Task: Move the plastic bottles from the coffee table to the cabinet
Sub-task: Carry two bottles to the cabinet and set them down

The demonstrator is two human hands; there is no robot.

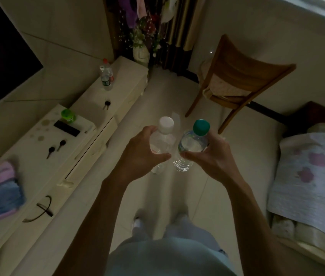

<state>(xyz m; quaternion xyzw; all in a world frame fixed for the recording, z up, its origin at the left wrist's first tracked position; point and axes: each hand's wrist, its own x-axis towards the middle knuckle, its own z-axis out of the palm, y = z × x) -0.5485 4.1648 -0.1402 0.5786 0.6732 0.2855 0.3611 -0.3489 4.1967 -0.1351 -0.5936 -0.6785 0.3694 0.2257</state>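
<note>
My left hand [143, 154] grips a clear plastic bottle with a white cap [162, 140], upright above the floor. Beside it, my right hand [211, 156] grips a clear bottle with a green cap [191, 142]. The two bottles nearly touch in the middle of the view. A long cream cabinet [117, 92] runs along the left wall. At its far end stand two more plastic bottles [106, 76], one with a red cap and one with a white cap.
On the cabinet lie keys [106, 104], a green cup [68, 114], a black remote [67, 128], two more keys [57, 148], a folded cloth [2, 192] and a dark comb [42, 210]. A wooden chair [235, 80] stands ahead on the right. A sofa with a patterned cover [309, 172] fills the right side.
</note>
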